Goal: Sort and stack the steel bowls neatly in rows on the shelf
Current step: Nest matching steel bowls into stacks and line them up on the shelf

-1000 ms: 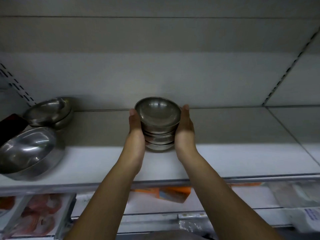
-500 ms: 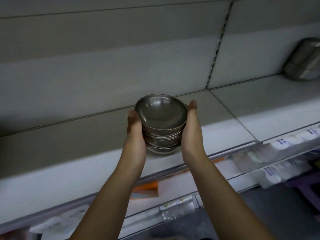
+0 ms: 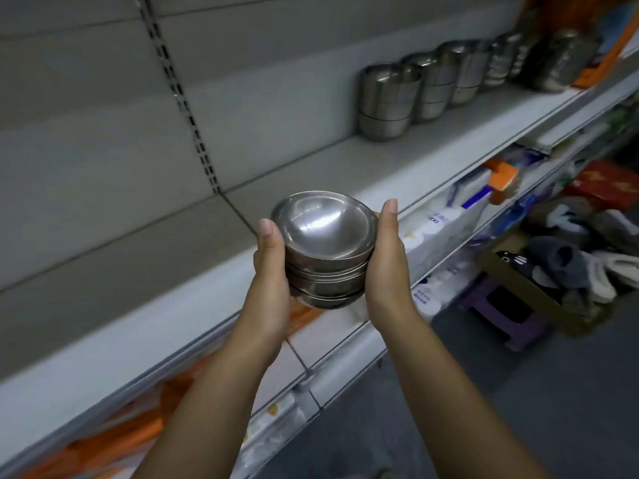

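While the left grip [image 3: 271, 271] and right grip [image 3: 387, 267] clasp a bowl stack [image 3: 325, 250] from either side, it hangs by the shelf [image 3: 432, 150] front edge; more stacks [image 3: 387, 102] line the shelf's right end.

A pale grey panelled back wall [image 3: 86, 133] fills the upper left of the frame, split by a slotted metal upright [image 3: 179, 95]. The long white shelf [image 3: 432, 150] runs diagonally from lower left to upper right in dim light. Beneath it a lower shelf [image 3: 345, 357] carries white packets [image 3: 435, 229] and orange packs [image 3: 114, 440]. At right, on the dark grey floor [image 3: 518, 426], stand a purple stool [image 3: 529, 331] and a cardboard box [image 3: 539, 292] of soft grey and white goods
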Available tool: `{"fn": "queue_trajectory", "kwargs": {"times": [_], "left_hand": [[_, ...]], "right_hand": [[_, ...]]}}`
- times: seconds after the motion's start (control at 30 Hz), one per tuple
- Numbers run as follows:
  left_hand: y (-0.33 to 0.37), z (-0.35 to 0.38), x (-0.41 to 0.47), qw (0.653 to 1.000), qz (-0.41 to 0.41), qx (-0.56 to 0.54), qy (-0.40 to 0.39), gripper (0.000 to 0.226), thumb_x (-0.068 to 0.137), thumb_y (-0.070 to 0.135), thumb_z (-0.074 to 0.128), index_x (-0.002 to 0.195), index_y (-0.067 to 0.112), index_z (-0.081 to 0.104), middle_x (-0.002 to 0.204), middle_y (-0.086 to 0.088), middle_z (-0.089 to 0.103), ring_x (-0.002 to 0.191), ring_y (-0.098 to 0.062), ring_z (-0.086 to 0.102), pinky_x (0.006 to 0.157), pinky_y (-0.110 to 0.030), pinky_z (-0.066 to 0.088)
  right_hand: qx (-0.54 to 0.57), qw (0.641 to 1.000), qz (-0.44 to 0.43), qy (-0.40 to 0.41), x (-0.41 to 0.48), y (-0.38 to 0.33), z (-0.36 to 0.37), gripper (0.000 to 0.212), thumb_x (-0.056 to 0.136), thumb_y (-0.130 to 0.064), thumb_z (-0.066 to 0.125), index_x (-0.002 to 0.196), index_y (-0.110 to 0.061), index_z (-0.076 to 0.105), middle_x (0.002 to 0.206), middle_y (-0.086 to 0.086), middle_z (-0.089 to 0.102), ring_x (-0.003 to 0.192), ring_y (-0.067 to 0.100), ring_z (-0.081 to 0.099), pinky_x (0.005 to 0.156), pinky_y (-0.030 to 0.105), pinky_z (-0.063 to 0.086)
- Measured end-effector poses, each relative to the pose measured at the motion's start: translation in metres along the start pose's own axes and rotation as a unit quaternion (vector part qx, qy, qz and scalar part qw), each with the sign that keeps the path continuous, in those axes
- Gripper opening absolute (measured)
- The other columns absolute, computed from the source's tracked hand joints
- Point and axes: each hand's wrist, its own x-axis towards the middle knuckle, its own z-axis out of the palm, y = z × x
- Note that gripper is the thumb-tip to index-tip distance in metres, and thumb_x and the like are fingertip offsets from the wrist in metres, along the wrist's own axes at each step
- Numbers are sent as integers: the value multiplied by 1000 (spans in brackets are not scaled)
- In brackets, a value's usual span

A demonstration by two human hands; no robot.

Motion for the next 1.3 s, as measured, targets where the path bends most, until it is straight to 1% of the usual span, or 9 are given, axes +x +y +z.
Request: {"fn": "queue_trajectory", "kwargs": {"times": [0.13, 0.3, 0.47, 0.6, 0.67, 0.9, 1.0, 1.13, 1.3], "left_hand": [[-15, 85, 20, 997, -11, -18, -79, 102, 65, 102, 40, 144, 40, 55, 144, 8, 62, 134, -13, 57, 117, -48, 39], [-25, 167, 36, 985, -11, -28, -173, 78, 89, 83, 24, 132, 34, 67, 135, 7, 69, 130, -8, 60, 120, -42, 35], [-22, 217, 65, 980, -21, 25, -194, 76, 84, 86, 18, 126, 45, 66, 129, 17, 70, 121, 1, 63, 107, -33, 42], [-17, 249, 97, 978, -13, 21, -207, 71, 79, 85, 22, 113, 46, 69, 118, 24, 73, 111, 11, 65, 108, -29, 43], [-18, 262, 121, 975, -12, 17, -223, 76, 78, 89, 24, 121, 45, 68, 127, 20, 71, 121, 5, 62, 115, -35, 39], [-2, 319, 234, 968, 2, -22, -249, 104, 73, 97, 42, 157, 36, 34, 154, 13, 50, 142, -10, 47, 123, -47, 27], [6, 348, 271, 959, -6, -51, -278, 104, 76, 92, 49, 157, 29, 34, 156, 2, 50, 142, -19, 49, 122, -51, 30], [6, 383, 309, 951, -34, -77, -298, 107, 74, 89, 57, 150, 16, 40, 141, -31, 54, 129, -54, 51, 113, -75, 29], [8, 416, 342, 957, -26, -82, -278, 100, 78, 84, 57, 151, 18, 40, 145, -12, 59, 136, -34, 56, 116, -54, 40]], "right_hand": [[-3, 998, -22, 57, 23, -20, -81, 79, 78, -87, 32, 122, -34, 70, 124, -9, 71, 121, 10, 62, 109, 39, 46], [0, 993, -43, 115, 46, -40, -154, 98, 67, -99, 33, 134, -33, 64, 132, -10, 67, 126, 10, 59, 113, 42, 43], [14, 991, -48, 125, 75, -58, -198, 65, 91, -78, 34, 117, -32, 73, 121, -9, 72, 118, 9, 63, 110, 41, 46], [6, 989, -56, 135, 119, -66, -214, 70, 83, -87, 39, 122, -38, 70, 130, -9, 69, 126, 13, 60, 111, 45, 43], [-2, 987, -60, 152, 148, -67, -221, 82, 74, -95, 40, 132, -42, 62, 138, -10, 63, 132, 14, 55, 114, 47, 39], [8, 987, -50, 153, 249, -108, -249, 59, 88, -75, 39, 107, -32, 75, 106, -9, 76, 107, 11, 68, 106, 42, 47], [25, 984, -40, 172, 291, -118, -262, 74, 77, -88, 41, 113, -33, 74, 120, -9, 72, 123, 14, 60, 111, 44, 42], [28, 978, -21, 204, 348, -114, -284, 93, 58, -106, 34, 125, -49, 64, 145, -4, 56, 150, 19, 28, 120, 53, 26], [22, 979, 7, 203, 402, -117, -307, 95, 55, -108, 34, 129, -52, 58, 141, -9, 58, 147, 22, 31, 118, 57, 24]]}}
